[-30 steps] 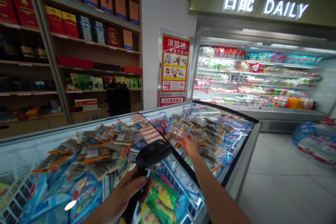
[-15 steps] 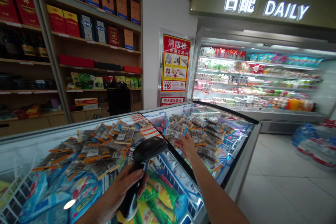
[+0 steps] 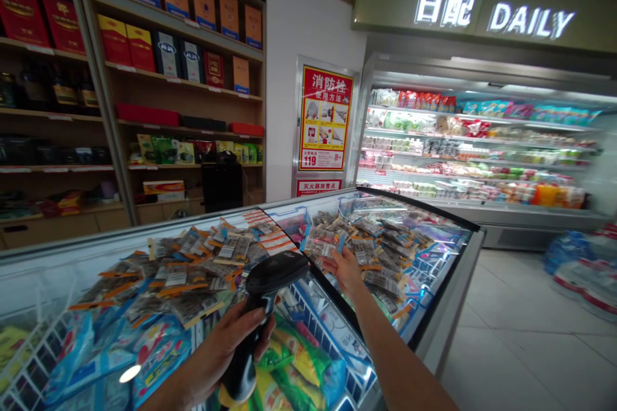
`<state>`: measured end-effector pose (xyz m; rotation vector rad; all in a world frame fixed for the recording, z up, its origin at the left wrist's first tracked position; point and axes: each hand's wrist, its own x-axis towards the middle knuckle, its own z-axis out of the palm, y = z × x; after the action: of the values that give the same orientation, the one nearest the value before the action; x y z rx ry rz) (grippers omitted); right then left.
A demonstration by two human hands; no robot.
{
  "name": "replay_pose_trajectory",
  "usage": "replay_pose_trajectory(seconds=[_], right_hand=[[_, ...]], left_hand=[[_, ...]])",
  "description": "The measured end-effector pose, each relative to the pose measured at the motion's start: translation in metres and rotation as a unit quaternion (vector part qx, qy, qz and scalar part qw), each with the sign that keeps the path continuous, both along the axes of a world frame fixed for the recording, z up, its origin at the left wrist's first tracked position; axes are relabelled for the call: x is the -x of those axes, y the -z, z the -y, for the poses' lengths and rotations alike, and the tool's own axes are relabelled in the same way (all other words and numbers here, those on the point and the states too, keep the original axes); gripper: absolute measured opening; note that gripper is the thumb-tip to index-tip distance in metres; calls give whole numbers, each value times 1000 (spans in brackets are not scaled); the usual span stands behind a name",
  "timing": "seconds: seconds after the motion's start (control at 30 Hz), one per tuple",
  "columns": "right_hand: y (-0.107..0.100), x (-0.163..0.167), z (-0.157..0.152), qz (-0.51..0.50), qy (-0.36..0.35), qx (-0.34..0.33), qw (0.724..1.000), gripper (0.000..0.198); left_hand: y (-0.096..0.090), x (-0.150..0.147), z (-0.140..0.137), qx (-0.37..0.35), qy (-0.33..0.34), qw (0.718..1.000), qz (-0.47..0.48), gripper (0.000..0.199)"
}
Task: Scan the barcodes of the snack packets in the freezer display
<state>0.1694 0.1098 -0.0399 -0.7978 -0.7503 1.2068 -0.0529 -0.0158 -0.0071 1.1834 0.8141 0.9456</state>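
My left hand [image 3: 243, 337] is wrapped round the handle of a black barcode scanner [image 3: 274, 271], its head tipped toward the right. The fingers of my right hand [image 3: 343, 271] are closed on the edge of a small clear packet [image 3: 319, 243] with a blue border, held in front of the scanner's head. Dark contents show through the packet. Around it on the freezer's glass top lies a pile of similar packets [image 3: 380, 250]. To the left spreads another pile of packets [image 3: 193, 263] with orange and blue edges.
Beneath the glass of the chest freezer [image 3: 450, 308] are wire baskets with blue bags [image 3: 161, 356] and green-yellow bags [image 3: 294, 363]. Shelves [image 3: 187, 90] with boxes stand back left. A lit refrigerated display [image 3: 463, 205] is behind; wrapped water bottles [image 3: 585, 273] sit on the floor at right.
The view has turned slightly, so the surroundings sit a little farther right and lower. Both hands keep nearly the same pose, with scanner and packet still held.
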Motion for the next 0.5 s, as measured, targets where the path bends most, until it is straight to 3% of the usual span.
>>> replay_pose_trajectory(seconds=[0.27,0.5], right_hand=[[-2,1,0,-2,-1,7,1000,34],[-8,-10,-1,-31,43,-10,999,29]], left_hand=[[-3,1,2,9,-3,1000,-6,30],[-4,1,1,13,-6,1000,-2,30]])
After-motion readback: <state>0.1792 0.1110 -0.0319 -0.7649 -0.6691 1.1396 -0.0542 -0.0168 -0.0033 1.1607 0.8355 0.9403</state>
